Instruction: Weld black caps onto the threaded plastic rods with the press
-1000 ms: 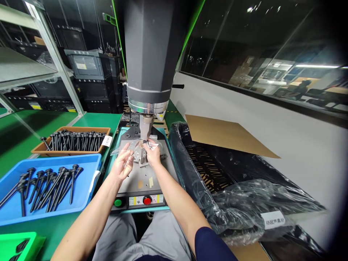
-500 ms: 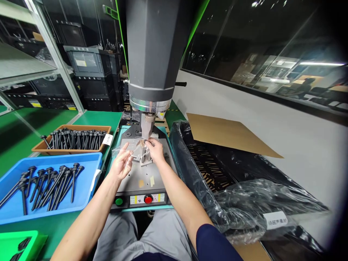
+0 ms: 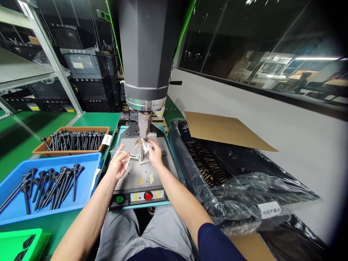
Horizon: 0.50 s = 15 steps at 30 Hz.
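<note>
A thin sheet of clear plastic film point(image 3: 130, 148) stretches between my hands, over the grey machine plate. My left hand point(image 3: 118, 163) pinches its left side, left of the metal fixture point(image 3: 141, 155). Beside the fixture's top, my right hand point(image 3: 154, 153) is closed on the film's crumpled right end. Directly above stands the grey horn point(image 3: 144, 125) of the press, its tip close to the fixture's top and the film. Whether any part sits in the fixture under the film I cannot tell. The green button point(image 3: 119, 199) and red button point(image 3: 148, 196) face me on the front panel.
To the left are a blue tray point(image 3: 89, 159) and an orange tray point(image 3: 71, 153), both with black threaded rod-like parts. A green bin point(image 3: 40, 239) stands nearer. At right, a carton lined with black plastic point(image 3: 190, 181) holds dark parts, with a cardboard sheet point(image 3: 225, 130) over its back.
My right hand now has more of the film bunched at its fingers beside the fixture. My left hand still pinches the other side. The whole view has shifted slightly.
</note>
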Tool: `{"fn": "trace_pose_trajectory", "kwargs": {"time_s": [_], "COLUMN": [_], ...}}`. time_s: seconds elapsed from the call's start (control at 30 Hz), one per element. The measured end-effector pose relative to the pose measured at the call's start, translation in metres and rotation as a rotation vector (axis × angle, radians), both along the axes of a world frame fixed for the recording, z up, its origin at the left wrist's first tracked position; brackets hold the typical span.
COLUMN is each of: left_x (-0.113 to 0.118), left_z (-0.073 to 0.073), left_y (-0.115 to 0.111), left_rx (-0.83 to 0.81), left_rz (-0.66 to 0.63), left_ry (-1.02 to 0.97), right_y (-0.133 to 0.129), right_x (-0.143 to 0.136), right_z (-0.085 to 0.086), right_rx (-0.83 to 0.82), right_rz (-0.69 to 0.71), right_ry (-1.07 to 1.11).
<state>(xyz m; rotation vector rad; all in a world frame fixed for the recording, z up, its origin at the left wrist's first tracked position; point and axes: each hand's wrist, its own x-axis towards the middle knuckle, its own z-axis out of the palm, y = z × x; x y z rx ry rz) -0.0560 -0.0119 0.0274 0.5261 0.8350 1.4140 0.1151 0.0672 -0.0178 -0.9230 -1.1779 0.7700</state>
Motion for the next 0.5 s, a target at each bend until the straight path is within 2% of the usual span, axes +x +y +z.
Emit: {"fn": "trace_pose_trajectory", "kwargs": {"time_s": [0.13, 0.23, 0.37, 0.5], "left_x": [-0.005, -0.008, -0.005, -0.005], "left_z": [-0.011, -0.016, -0.014, -0.01], "left_y": [0.001, 0.002, 0.001, -0.004], "left_rx": [0.033, 0.068, 0.081, 0.108], "left_rz": [-0.003, -0.021, -0.043, -0.049], "left_ry": [0.116, 0.178, 0.245, 0.275], "right_y": [-0.011, -0.012, -0.007, -0.007], "right_x": [0.01, 0.022, 0.035, 0.037], "right_z": [-0.017, -0.015, 0.001, 0.014], "right_rx": [-0.235, -0.394, -0.46, -0.424], "right_rz": [0.085, 0.208, 0.317, 0.215], "right_ry": [0.37, 0.636, 0.679, 0.648]}}
